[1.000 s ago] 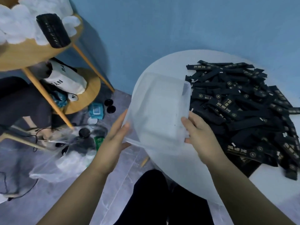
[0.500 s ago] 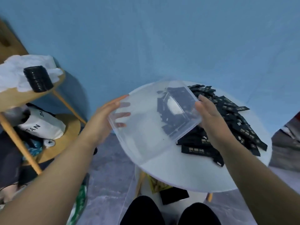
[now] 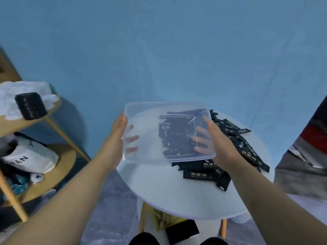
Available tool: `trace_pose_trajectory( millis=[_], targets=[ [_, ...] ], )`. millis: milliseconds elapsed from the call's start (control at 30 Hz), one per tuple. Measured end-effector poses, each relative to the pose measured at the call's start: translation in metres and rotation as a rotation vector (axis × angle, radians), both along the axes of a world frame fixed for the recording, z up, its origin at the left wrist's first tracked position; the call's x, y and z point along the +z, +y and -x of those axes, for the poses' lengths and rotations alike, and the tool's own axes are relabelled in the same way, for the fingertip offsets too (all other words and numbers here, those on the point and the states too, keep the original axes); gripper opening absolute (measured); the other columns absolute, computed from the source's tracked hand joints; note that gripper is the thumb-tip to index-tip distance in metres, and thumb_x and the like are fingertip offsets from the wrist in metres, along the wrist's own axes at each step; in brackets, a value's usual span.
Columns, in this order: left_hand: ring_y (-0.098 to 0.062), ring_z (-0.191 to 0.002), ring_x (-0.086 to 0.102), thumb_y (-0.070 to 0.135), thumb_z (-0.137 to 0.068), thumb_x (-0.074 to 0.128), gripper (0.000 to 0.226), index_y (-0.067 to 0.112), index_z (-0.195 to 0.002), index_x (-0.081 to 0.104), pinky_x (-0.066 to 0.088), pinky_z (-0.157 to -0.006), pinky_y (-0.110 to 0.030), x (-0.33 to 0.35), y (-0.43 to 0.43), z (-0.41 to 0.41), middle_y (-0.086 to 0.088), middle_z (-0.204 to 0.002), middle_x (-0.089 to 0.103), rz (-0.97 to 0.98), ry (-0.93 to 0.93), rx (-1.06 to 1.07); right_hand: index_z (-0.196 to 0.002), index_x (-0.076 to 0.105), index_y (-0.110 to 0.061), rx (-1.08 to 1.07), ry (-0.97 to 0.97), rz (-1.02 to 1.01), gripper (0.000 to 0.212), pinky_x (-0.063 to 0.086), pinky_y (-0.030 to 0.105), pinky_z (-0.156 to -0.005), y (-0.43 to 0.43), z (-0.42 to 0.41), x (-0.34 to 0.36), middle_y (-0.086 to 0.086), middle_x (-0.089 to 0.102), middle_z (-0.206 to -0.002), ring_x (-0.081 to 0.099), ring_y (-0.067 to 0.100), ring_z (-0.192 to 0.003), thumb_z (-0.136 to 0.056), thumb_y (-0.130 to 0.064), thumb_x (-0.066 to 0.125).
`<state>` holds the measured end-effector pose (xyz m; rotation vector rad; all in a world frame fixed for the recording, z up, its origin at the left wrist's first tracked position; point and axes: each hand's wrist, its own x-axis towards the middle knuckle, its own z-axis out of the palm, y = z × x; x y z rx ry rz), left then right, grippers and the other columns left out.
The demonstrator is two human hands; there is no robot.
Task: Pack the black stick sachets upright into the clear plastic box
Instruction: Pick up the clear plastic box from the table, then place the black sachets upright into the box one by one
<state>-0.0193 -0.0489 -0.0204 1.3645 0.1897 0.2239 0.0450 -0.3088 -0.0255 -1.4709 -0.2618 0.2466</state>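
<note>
The clear plastic box (image 3: 150, 124) had swung level since a moment earlier, held above the white table (image 3: 168, 191). Left hand (image 3: 115, 137) and right hand (image 3: 221, 145) gripped its sides, fingers spread underneath. Lowered onto the heaped black stick sachets (image 3: 201, 175), it might tip or scatter them.

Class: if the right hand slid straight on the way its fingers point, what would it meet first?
The right hand grips the clear plastic box; beneath it, probably the fingers of the left hand; depth unclear.
</note>
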Motion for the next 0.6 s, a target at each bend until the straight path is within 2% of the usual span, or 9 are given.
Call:
trace_pose_trajectory(
  millis=[67,100,200,267,333,400,467,533,600],
  targets=[
    [-0.025,-0.111,0.059,0.068,-0.079,0.049,0.05,0.052,-0.125,0.036,0.051,-0.087,-0.047,-0.009,-0.005,0.009,0.005,-0.133,0.046,-0.021,-0.044,0.035,-0.14,0.03,-0.045,0.006,-0.002,0.002,0.048,0.05,0.043,-0.094,0.005,-0.001,-0.003,0.001,0.044,-0.141,0.058,0.022,-0.113,-0.093,-0.054,0.033],
    [-0.025,-0.112,0.059,0.067,-0.081,0.05,0.053,0.05,-0.129,0.035,0.051,-0.087,-0.045,-0.014,-0.003,0.012,0.005,-0.135,0.045,-0.027,-0.063,0.052,-0.139,0.031,-0.045,0.003,-0.002,0.003,0.046,0.049,0.044,-0.095,0.009,-0.002,-0.005,0.0,0.045,-0.14,0.059,0.021,-0.112,-0.094,-0.054,0.033],
    [-0.02,-0.111,0.059,0.066,-0.075,0.056,0.056,0.055,-0.126,0.037,0.053,-0.086,-0.044,-0.023,0.005,0.022,0.015,-0.132,0.048,-0.071,-0.112,0.054,-0.138,0.035,-0.045,-0.016,-0.013,0.016,0.043,0.048,0.044,-0.096,0.02,-0.003,-0.013,-0.001,0.047,-0.138,0.059,0.019,-0.11,-0.096,-0.052,0.033],
    [-0.019,-0.111,0.058,0.061,-0.076,0.052,0.046,0.057,-0.12,0.039,0.052,-0.088,-0.044,-0.029,0.01,0.028,0.021,-0.127,0.05,-0.09,-0.113,0.053,-0.137,0.035,-0.044,0.0,0.001,0.062,0.042,0.043,0.047,-0.102,0.027,-0.003,-0.019,-0.003,0.047,-0.138,0.057,0.019,-0.114,-0.096,-0.052,0.034],
    [-0.019,-0.111,0.058,0.056,-0.079,0.048,0.044,0.056,-0.123,0.04,0.051,-0.088,-0.044,-0.037,0.014,0.032,0.021,-0.127,0.052,-0.101,-0.114,0.092,-0.131,0.042,-0.045,0.032,-0.048,0.155,0.038,0.038,0.046,-0.107,0.029,-0.003,-0.026,-0.01,0.048,-0.136,0.053,0.015,-0.119,-0.095,-0.054,0.035],
    [-0.023,-0.114,0.057,0.056,-0.081,0.049,0.05,0.052,-0.13,0.041,0.05,-0.09,-0.047,-0.045,0.02,0.033,0.016,-0.13,0.054,-0.1,-0.109,0.135,-0.13,0.05,-0.04,-0.006,-0.222,0.352,0.039,0.033,0.04,-0.111,0.021,-0.002,-0.032,-0.013,0.05,-0.136,0.046,0.008,-0.125,-0.095,-0.051,0.037],
    [-0.026,-0.116,0.055,0.053,-0.085,0.051,0.049,0.048,-0.132,0.042,0.049,-0.091,-0.049,-0.051,0.024,0.031,0.015,-0.129,0.055,-0.069,-0.104,0.169,-0.137,0.047,-0.024,-0.193,-0.439,0.624,0.042,0.027,0.027,-0.109,-0.001,0.002,-0.038,-0.007,0.046,-0.142,0.039,0.006,-0.129,-0.098,-0.038,0.04],
    [-0.027,-0.116,0.055,0.046,-0.094,0.049,0.036,0.047,-0.13,0.043,0.049,-0.09,-0.048,-0.055,0.026,0.027,0.017,-0.123,0.057,-0.03,-0.101,0.214,-0.14,0.041,-0.019,-0.372,-0.588,0.9,0.047,0.02,0.029,-0.112,-0.031,0.008,-0.048,0.001,0.036,-0.149,0.027,0.015,-0.138,-0.096,-0.036,0.042],
    [-0.027,-0.116,0.054,0.041,-0.097,0.044,0.033,0.047,-0.129,0.043,0.05,-0.087,-0.046,-0.058,0.026,0.023,0.018,-0.119,0.056,-0.004,-0.096,0.231,-0.145,0.031,-0.021,-0.398,-0.5,1.082,0.053,0.006,0.037,-0.116,-0.055,0.016,-0.065,0.004,0.021,-0.155,0.009,0.02,-0.145,-0.096,-0.041,0.039]
  ],
)
